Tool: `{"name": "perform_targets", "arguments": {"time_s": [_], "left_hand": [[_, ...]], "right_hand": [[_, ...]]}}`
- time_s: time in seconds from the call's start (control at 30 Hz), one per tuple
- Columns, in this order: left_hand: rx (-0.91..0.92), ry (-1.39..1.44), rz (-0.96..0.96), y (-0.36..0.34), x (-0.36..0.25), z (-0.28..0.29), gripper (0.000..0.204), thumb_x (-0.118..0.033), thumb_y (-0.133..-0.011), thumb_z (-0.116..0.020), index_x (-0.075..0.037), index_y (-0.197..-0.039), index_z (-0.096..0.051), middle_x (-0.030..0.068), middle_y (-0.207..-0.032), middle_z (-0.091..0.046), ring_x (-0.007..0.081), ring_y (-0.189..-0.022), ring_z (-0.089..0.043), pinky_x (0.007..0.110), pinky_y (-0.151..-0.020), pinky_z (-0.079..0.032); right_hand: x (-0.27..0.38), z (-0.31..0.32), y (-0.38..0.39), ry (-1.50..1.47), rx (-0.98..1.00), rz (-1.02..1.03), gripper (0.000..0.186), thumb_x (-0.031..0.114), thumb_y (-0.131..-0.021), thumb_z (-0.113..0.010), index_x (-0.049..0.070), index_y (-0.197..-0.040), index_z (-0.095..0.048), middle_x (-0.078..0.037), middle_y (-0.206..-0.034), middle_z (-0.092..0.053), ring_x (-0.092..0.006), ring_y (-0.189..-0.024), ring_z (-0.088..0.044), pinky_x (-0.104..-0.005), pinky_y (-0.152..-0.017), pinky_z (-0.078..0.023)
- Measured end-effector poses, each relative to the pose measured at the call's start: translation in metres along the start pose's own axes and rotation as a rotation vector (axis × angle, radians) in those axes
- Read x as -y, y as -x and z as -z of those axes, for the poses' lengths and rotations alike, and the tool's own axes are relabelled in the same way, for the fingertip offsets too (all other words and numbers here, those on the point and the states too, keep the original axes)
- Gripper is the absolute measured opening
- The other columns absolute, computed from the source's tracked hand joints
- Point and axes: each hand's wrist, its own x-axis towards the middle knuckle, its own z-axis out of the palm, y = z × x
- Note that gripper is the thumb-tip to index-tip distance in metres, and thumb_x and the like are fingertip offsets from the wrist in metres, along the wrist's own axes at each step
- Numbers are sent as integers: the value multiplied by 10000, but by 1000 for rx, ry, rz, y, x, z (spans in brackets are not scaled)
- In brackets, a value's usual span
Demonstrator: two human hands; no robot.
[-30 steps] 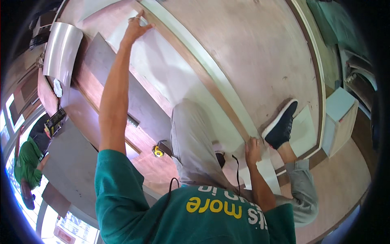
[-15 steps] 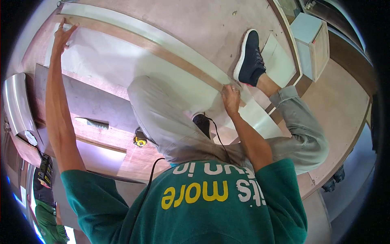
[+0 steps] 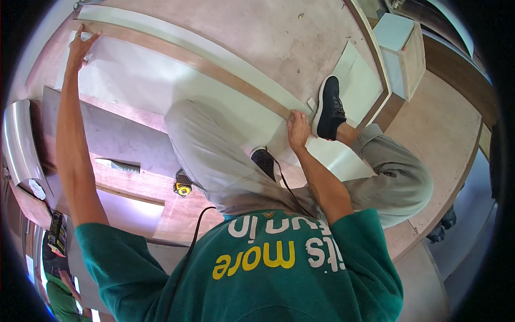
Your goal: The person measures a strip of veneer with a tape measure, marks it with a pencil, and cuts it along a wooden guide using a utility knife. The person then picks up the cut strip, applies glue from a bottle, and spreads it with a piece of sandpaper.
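Note:
A long thin wooden strip [image 3: 193,60] lies along the edge of a white board [image 3: 155,86] on the plywood floor. My left hand [image 3: 80,45] reaches far out, arm straight, and pinches the strip's far end. My right hand [image 3: 298,129] grips the strip's near end, right beside my black shoe [image 3: 328,107]. I crouch over the board in a green shirt and grey trousers, and my knee [image 3: 204,145] hides part of the board.
A yellow tape measure [image 3: 183,189] and a sealant tube [image 3: 118,165] lie on brown boards to the left. A black cable [image 3: 188,252] runs under my knee. A white box [image 3: 399,48] stands at top right, a metal cylinder [image 3: 19,142] at far left.
The view has swung round and tilted. Both hands have stayed on the two ends of the strip, the right one still beside the shoe.

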Motion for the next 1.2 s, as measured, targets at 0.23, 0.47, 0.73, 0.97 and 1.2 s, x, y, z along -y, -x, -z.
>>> {"name": "perform_targets", "arguments": {"time_s": [0.23,0.47,0.73,0.97,1.2], "left_hand": [[-15,-9,-31,8,-3,2,1072,-559,-701,-820,-168,-1550,-295,251,-1283,-582,388,-1065,-636,493,-608,-603],[-14,25,-29,10,-2,2,1056,-544,-711,-819,-160,-1550,-305,242,-1221,-605,320,-915,-655,433,-501,-555],[-46,1,-58,8,-2,-2,1048,-533,-715,-822,-161,-1549,-307,219,-1120,-656,287,-864,-664,406,-482,-546],[-355,-376,-424,-32,109,19,935,-497,-740,-802,-112,-1490,-396,300,-1337,-542,429,-1279,-495,532,-1019,-455],[-275,-99,-305,9,-3,-13,898,-282,-698,-839,25,-1425,-411,196,-1537,-326,340,-1411,-340,399,-1159,-341]], "right_hand": [[10,12,-7,108,38,38,384,99,-795,-703,130,-1155,-573,-92,-1112,-590,-312,-1104,-560,-480,-873,-451],[5,18,-29,250,176,207,351,118,-779,-710,80,-1088,-548,-114,-1052,-606,-302,-1056,-590,-466,-919,-423],[5,27,-36,261,219,306,392,141,-758,-740,90,-1087,-534,-122,-1019,-604,-303,-1053,-598,-485,-987,-368],[3,23,-60,218,198,488,341,162,-770,-732,84,-1041,-541,-124,-1017,-590,-346,-1032,-567,-548,-1019,-346],[15,38,-78,444,583,400,433,394,-785,-755,93,-1062,-615,-112,-1048,-659,-311,-1100,-597,-550,-952,-406]]}}
